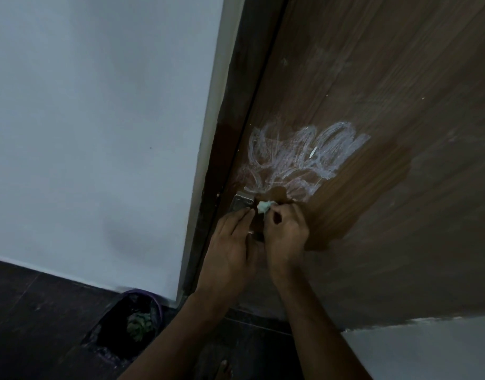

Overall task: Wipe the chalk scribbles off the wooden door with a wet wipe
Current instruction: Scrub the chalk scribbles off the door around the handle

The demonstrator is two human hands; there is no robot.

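White chalk scribbles point(296, 157) cover the brown wooden door point(400, 78) near its left edge. A darker damp patch point(359, 201) spreads to the right of them and below. My right hand point(286, 231) pinches a small crumpled pale wet wipe point(264, 206) against the door, just under the scribbles. My left hand point(230, 245) rests beside it on the door, its fingertips near a metal latch plate point(242, 202); whether it grips anything is hidden.
The dark door frame point(230, 133) and a white wall point(98, 133) lie to the left. A purple-rimmed pot with a small plant point(138, 322) stands on the dark floor point(30, 325) below the frame. A bare foot point(222, 371) shows at the bottom.
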